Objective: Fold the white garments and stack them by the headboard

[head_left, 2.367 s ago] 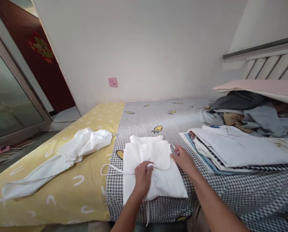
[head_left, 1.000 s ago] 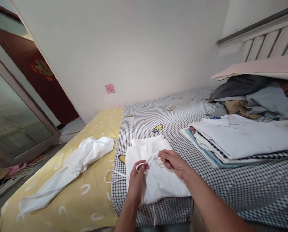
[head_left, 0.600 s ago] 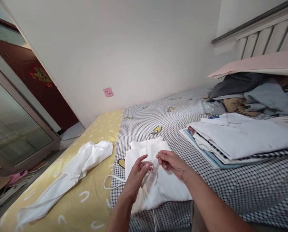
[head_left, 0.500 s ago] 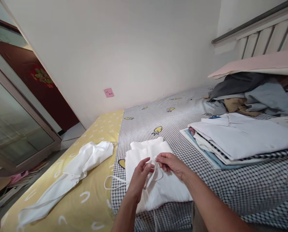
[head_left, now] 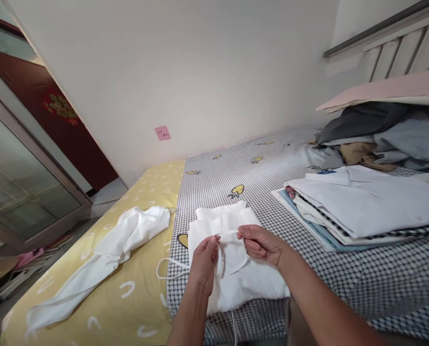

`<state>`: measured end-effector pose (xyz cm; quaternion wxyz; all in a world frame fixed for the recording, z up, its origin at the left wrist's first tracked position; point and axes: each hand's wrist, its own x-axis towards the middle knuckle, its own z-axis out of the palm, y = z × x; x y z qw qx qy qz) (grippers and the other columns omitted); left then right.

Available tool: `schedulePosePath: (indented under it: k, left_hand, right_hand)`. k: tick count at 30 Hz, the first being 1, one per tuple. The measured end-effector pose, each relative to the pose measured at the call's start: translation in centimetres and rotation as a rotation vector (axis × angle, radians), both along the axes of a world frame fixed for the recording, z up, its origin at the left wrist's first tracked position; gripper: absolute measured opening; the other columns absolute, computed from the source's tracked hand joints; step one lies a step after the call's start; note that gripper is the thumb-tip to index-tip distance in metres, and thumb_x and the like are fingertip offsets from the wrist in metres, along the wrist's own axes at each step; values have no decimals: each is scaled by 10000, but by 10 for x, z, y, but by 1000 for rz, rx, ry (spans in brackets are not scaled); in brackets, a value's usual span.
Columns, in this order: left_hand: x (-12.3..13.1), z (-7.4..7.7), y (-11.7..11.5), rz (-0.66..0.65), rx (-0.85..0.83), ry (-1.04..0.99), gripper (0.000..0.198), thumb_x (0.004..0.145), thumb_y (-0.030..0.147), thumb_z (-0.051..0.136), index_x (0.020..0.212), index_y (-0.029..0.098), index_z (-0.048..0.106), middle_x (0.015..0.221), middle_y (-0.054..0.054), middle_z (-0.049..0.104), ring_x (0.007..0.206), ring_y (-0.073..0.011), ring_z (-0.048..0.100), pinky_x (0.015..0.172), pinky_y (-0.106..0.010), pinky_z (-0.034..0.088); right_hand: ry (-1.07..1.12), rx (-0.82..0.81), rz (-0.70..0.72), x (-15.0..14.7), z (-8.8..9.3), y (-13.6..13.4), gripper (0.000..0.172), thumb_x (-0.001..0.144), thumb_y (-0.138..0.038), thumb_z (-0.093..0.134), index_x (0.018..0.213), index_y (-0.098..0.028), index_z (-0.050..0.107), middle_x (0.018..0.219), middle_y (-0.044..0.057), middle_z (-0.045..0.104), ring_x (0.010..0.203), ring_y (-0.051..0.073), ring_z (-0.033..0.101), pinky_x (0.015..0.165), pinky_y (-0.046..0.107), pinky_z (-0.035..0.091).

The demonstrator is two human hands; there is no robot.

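A folded white garment (head_left: pixel 236 283) lies on the checked part of the bed in front of me. Over it, my left hand (head_left: pixel 206 259) and my right hand (head_left: pixel 259 244) each pinch a thin white drawstring (head_left: pixel 230 232), which stretches between them. Loose ends of the cord hang below both hands onto the cloth. Another loop of white cord (head_left: pixel 171 269) sticks out past the garment's left side, and one strand dangles over the bed's front edge.
A crumpled white garment (head_left: pixel 128 245) lies on the yellow sheet (head_left: pixel 145 293) to the left. At right sits a stack of folded clothes (head_left: pixel 365 202), with a heap of darker clothes (head_left: pixel 376 129) behind it. A white wall (head_left: pixel 217 72) stands at the back.
My hands have moved apart, pulling the drawstring between them straighter. My left fingers, spread before, have closed on the cord. The view has shifted slightly.
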<state>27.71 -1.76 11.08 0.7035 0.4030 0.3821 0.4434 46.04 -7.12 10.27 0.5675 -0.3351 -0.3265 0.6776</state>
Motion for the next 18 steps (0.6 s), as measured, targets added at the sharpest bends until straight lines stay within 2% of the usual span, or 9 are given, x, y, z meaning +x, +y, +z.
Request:
schedulePosePath:
  k: [2,6,9,11,13,15,18]
  left_hand:
    - [10,0,4,81,-89,-89,346,523,341,939,767,168,764,826,-42,732,736,-118,614,757,-247,504]
    - [30,-9,7,156,-142,-68,213,611,231,881,768,144,766,778,-60,737,718,-118,643,749,-250,522]
    - [36,-20,2,151,-66,-16,239,607,256,877,789,138,776,764,-56,741,706,-113,632,733,-242,507]
    - [37,-26,-2,138,34,71,287,591,303,876,808,139,784,749,-52,741,704,-120,620,721,-248,497]
    - [37,-29,-5,143,109,157,333,571,346,873,818,138,788,731,-48,738,704,-130,613,713,-260,489]
    - [38,-29,-7,163,104,172,382,551,378,871,835,137,787,735,-51,739,698,-138,610,707,-274,488]
    - [38,-26,-7,175,50,103,445,538,429,867,860,134,782,779,-65,745,702,-144,613,702,-291,492]
  right_hand:
    - [-9,-60,-81,-5,-2,4,300,707,-399,812,778,-164,639,437,-79,512,327,23,332,357,159,202]
    - [-127,-190,-363,-11,-5,11,204,766,-333,754,798,-159,652,638,-7,661,456,47,519,424,155,336]
    - [-246,-193,-406,-12,-9,15,184,763,-320,741,767,-152,666,651,-2,650,460,46,493,404,164,280]
    - [-347,-172,-445,-13,-10,17,181,742,-317,748,732,-153,671,573,-34,582,426,37,412,389,177,216]
    - [-422,-155,-480,-15,-11,19,182,731,-321,748,706,-156,675,502,-63,502,415,37,354,393,185,212]
    - [-444,-148,-480,-16,-10,19,187,726,-331,746,697,-160,678,496,-60,500,438,49,390,408,183,254]
    - [-445,-152,-414,-16,-9,17,212,717,-361,750,704,-161,680,580,-7,613,479,75,497,415,189,306]
